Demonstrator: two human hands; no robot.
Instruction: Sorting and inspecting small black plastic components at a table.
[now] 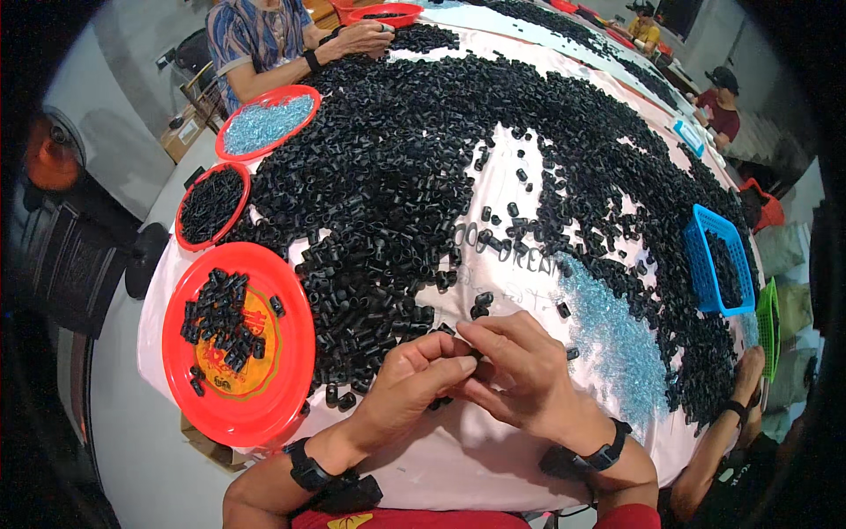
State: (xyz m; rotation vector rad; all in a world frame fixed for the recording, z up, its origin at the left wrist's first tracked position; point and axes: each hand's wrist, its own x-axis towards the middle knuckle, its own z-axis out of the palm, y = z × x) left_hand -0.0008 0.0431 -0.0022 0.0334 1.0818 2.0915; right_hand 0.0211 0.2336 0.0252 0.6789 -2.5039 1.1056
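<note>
My left hand [404, 381] and my right hand [527, 377] meet over the near edge of the table, thumbs and fingertips pinched together. Between them is a small black plastic part [477, 354], mostly covered by the fingers, so its exact shape is hidden. A dense heap of short black tubular plastic parts [379, 212] spreads just beyond my hands. Right of my right hand lies a pile of small clear bluish pieces [608, 339]. To the left of my left hand, a big red oval tray [297, 353] holds several black parts, some apparently joined.
A red bowl of clear bluish pieces [304, 92] and a red bowl of thin black pieces [245, 196] line the left edge. A blue basket [736, 304] and a green basket [768, 326] stand right. Other people sit around the table; a co-worker's hand [751, 372] is near the green basket.
</note>
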